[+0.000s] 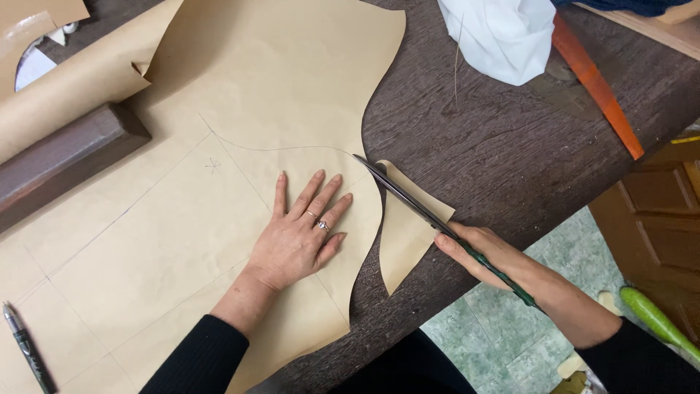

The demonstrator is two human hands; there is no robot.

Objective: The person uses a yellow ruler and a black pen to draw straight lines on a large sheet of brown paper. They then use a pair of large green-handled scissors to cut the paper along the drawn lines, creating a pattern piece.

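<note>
A large sheet of brown pattern paper [240, 95] with drawn pencil lines lies on a dark wooden table [503, 153]. My left hand [299, 233] rests flat on the paper, fingers spread, with rings on two fingers. My right hand [488, 252] grips the green handles of long scissors [408, 201]. The blades point up-left and their tip meets the paper's edge at a drawn curve. A cut flap of paper [405, 241] hangs beside the blades, near the table's front edge.
A dark wooden block [65, 149] weighs down the paper at left, beside rolled paper [65, 87]. A pen [25, 350] lies at the lower left. White cloth [503, 33] and an orange ruler [598, 87] sit at the back right. Tiled floor [510, 314] shows below.
</note>
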